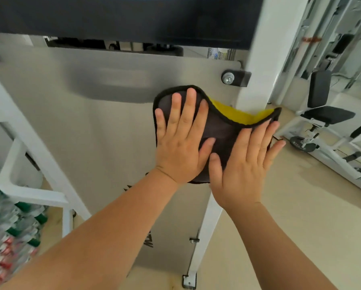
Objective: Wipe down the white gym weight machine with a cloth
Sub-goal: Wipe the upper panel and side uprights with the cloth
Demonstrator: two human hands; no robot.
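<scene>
A dark grey cloth (221, 126) with a black hem and a yellow underside lies flat against the pale grey panel (91, 126) of the white weight machine, near the panel's right edge. My left hand (181, 139) presses the cloth's left part with straight, spread fingers. My right hand (246, 162) presses its right part, also with straight fingers. The cloth's upper right corner folds over and shows yellow against the white upright post (259, 59).
A bolt on a black bracket (236, 78) sits just above the cloth. White frame tubes (35, 155) run at the left, with bottles (12, 231) below them. A dark pad (121, 15) spans the top. Another bench machine (326, 116) stands on the right floor.
</scene>
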